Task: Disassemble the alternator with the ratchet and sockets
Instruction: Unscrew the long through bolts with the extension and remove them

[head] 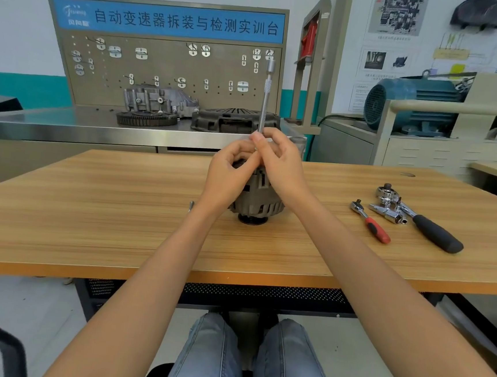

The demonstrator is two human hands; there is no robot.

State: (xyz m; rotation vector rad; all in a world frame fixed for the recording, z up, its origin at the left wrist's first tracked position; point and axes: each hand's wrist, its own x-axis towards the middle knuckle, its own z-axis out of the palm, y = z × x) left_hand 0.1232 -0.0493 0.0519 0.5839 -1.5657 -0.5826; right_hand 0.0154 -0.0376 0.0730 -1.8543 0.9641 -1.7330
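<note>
The grey alternator [258, 202] stands pulley-down at the middle of the wooden table [119, 207]. A long silver extension bar [265, 96] rises upright above it. My right hand [279, 161] grips the bar's lower end. My left hand [232, 172] sits beside it over the alternator's top, fingers curled and pinching something small I cannot make out. Right of the alternator lie a small red-handled ratchet [370, 221], a big black-handled ratchet [427, 223] and loose chrome sockets [388, 212].
A small metal piece [191, 206] lies on the table just left of my left wrist. Behind the table stands a steel bench [66, 124] with a gear housing, a ring gear and a clutch cover. A blue motor [414, 103] sits at the back right.
</note>
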